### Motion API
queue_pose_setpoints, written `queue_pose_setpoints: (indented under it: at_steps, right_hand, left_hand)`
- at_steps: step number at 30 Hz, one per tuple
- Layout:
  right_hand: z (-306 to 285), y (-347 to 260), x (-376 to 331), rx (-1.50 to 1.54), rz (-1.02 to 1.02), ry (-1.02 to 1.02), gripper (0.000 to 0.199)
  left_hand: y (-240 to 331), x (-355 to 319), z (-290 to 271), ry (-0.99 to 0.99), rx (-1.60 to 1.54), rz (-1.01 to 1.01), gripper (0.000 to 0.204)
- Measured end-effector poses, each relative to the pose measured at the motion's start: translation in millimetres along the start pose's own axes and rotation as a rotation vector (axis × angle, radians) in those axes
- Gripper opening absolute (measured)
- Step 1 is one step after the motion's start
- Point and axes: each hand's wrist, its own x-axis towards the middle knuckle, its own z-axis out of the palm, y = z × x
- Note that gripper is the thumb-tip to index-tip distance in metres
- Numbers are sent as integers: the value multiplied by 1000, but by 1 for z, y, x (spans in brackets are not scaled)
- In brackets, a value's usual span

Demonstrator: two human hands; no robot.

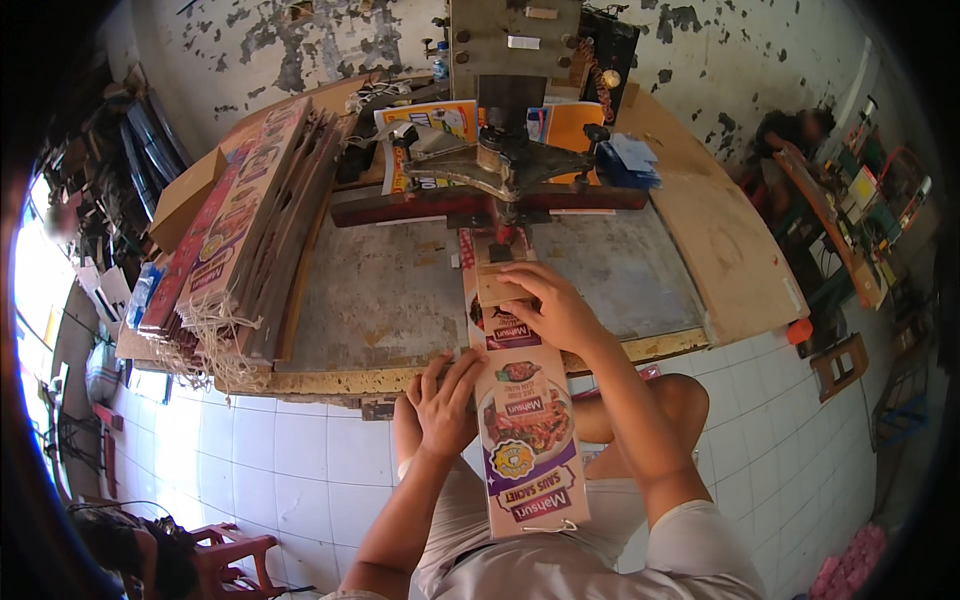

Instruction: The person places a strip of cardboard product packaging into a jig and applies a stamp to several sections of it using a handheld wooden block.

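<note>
A worn metal-topped worktable (400, 290) is filling the middle of the view, and everything else is sitting relative to it. At its far edge a heavy press machine (510, 150) is standing, with a dark red bar across its base. Along the table's left side a tall stack of flattened printed cartons (245, 240) is leaning, loops of string hanging off their near ends. Past the table's right side a plywood board (715, 240) is lying. Off the table's near-left corner, on the white tiled floor, a red plastic stool (235, 555) is standing.

A long flat printed carton (520, 400) is stretching from under the press, across the table's near edge and over the person's lap. A small cardboard piece (500, 288) is lying on it just in front of the press.

The right hand (555, 310) is resting on the carton at the table's near edge, fingers curled and pressing the cardboard piece down. The left hand (445, 395) is lying just off the near edge, fingers close together, pinching the carton's left edge.
</note>
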Motion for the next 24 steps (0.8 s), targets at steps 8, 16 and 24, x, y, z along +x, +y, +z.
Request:
queue_pose_setpoints:
  at_steps: [8,16,24]
  right_hand:
    - [2,6,2,6,-48,31,45]
    - [0,-3,0,-17,-42,57,43]
    - [2,1,2,-18,-23,57,40]
  left_hand:
    - [0,0,4,29,19,3,47]
    - [-4,-3,8,36,72,10,46]
    - [-5,-4,9,38,67,11,45]
